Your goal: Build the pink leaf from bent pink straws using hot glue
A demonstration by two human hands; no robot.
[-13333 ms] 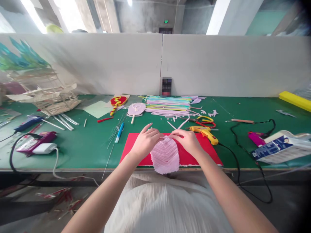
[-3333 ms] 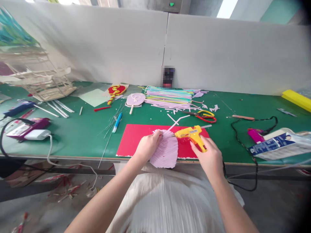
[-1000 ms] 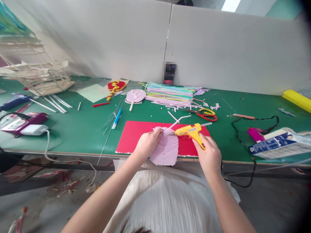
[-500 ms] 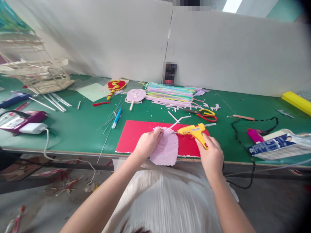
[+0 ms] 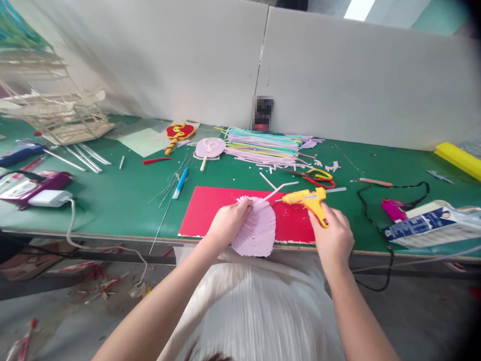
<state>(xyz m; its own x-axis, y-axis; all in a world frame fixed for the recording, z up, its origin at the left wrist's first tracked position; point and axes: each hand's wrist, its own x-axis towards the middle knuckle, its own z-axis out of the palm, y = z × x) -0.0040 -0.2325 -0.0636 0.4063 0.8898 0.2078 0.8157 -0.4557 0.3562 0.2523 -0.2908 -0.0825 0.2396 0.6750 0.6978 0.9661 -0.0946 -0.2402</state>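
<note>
A pink leaf-shaped piece built of glued strips (image 5: 257, 231) lies on a red mat (image 5: 210, 213) at the near edge of the green table (image 5: 124, 200). My left hand (image 5: 228, 220) is closed on the leaf's upper left edge and holds it down. In my right hand (image 5: 332, 238) is a yellow hot glue gun (image 5: 308, 199), gripped by the handle. Its nozzle points left, a short way right of the leaf's tip. Thin pink strips (image 5: 280, 188) stick out from that tip.
A stack of coloured strips (image 5: 263, 148) lies behind the mat, with red-and-yellow scissors (image 5: 317, 178) to its right. A blue pen (image 5: 181, 181), a pink round fan shape (image 5: 210, 149), a wooden model (image 5: 63, 120), a purple device (image 5: 33, 183) and black cables (image 5: 376, 200) are around.
My right hand has drawn the glue gun to the right, away from the leaf's tip. My left hand stays on the leaf.
</note>
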